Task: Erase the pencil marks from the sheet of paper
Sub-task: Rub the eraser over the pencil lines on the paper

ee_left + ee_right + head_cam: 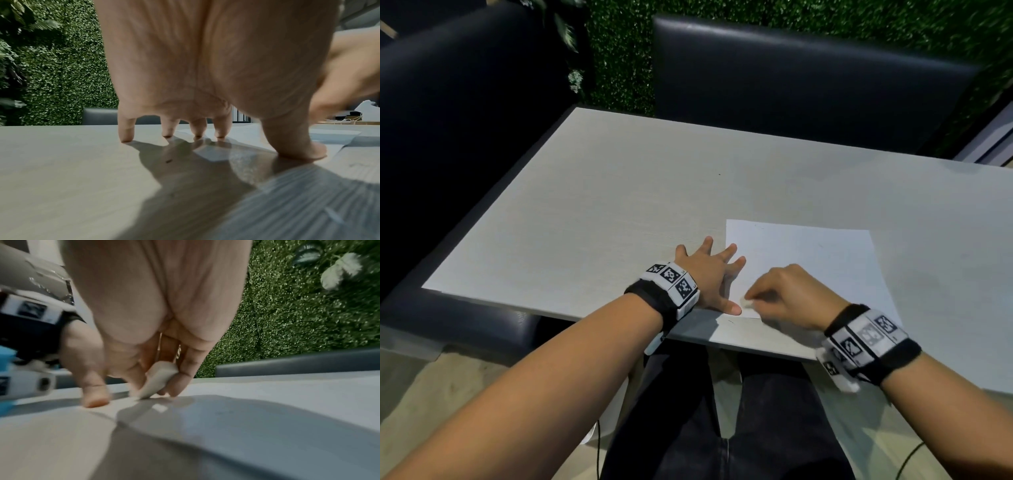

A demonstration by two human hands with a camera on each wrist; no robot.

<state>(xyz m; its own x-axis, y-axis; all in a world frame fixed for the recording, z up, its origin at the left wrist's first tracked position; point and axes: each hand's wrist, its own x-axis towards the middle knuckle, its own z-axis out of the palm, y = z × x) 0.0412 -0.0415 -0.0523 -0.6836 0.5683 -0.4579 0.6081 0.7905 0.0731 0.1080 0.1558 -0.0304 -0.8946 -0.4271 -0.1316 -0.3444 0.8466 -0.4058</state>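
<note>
A white sheet of paper (815, 263) lies on the pale table (592, 192), near its front edge. My left hand (714, 274) is spread flat, its fingers straight, pressing the sheet's left edge and the table beside it. In the left wrist view the fingertips (126, 138) touch down and the thumb (298, 149) presses the paper (246, 136). My right hand (787, 294) pinches a small white eraser (746, 302) against the sheet's near left corner. The right wrist view shows the eraser (158, 381) held between thumb and fingers, its tip on the paper (267, 394).
Two dark padded chairs (801, 82) stand behind the table, one more (448, 102) at the left. A green hedge wall (619, 51) runs behind them. My legs in dark trousers (722, 428) are under the table's front edge.
</note>
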